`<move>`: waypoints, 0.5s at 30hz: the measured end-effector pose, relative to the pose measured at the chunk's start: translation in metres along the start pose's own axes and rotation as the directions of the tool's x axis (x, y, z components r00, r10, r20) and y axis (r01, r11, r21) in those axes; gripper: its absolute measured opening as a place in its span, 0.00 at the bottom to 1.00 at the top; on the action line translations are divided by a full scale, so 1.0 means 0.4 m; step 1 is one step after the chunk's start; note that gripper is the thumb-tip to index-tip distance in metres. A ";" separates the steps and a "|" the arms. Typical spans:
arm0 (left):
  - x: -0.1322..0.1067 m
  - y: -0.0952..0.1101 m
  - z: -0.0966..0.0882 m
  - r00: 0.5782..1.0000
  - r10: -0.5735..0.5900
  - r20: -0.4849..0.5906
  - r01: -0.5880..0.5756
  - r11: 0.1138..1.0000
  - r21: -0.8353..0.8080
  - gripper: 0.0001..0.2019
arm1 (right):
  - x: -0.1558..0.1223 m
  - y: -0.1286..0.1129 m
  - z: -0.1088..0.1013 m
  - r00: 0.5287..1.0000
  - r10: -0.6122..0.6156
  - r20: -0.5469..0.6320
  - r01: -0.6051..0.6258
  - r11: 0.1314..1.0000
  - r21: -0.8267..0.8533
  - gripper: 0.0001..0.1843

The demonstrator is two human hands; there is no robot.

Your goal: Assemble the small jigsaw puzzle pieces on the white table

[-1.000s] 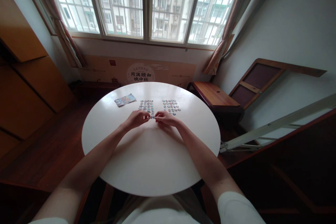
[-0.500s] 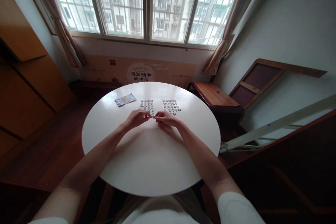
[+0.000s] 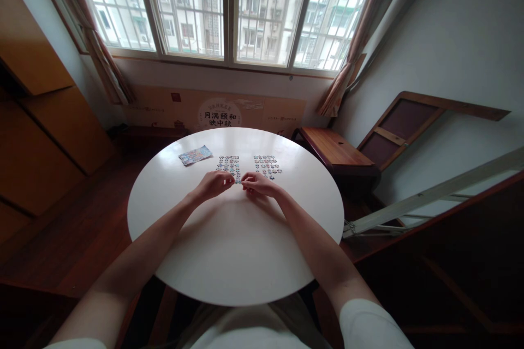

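At mid-frame, a small, flat, multicoloured jigsaw piece (image 3: 238,182) is clamped by the pinched fingertips of the bare left hand (image 3: 213,184) and bare right hand (image 3: 258,183); if either hand is swung upward, the multicoloured jigsaw rows (image 3: 231,164) just above could be scattered

Tabletop (image 3: 241,253) smooth, glossy. Sheet (image 3: 195,156) paper. Bench top (image 3: 336,146) polished wood. Curtain (image 3: 98,54) cloth. Puzzle pieces (image 3: 267,158) too small to judge.
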State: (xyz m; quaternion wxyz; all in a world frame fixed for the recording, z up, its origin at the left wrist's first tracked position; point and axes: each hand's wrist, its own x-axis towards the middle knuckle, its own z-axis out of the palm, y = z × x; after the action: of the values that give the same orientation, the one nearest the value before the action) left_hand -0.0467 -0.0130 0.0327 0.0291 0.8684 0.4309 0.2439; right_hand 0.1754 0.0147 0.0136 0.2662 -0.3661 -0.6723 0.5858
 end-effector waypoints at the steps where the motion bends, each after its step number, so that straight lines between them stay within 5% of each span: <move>1: 0.000 0.000 0.000 1.000 -0.003 0.003 0.003 1.000 -0.003 0.10 | 0.000 0.000 0.000 1.000 0.001 0.001 -0.001 1.000 0.000 0.15; 15: 0.001 0.002 -0.002 1.000 -0.005 0.024 0.006 1.000 -0.020 0.09 | 0.006 0.007 -0.003 1.000 -0.008 0.002 0.008 1.000 -0.016 0.14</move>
State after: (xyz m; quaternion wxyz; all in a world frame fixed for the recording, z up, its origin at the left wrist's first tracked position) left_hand -0.0464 -0.0132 0.0338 0.0434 0.8697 0.4305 0.2376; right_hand 0.1753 0.0174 0.0110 0.2649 -0.3648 -0.6787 0.5798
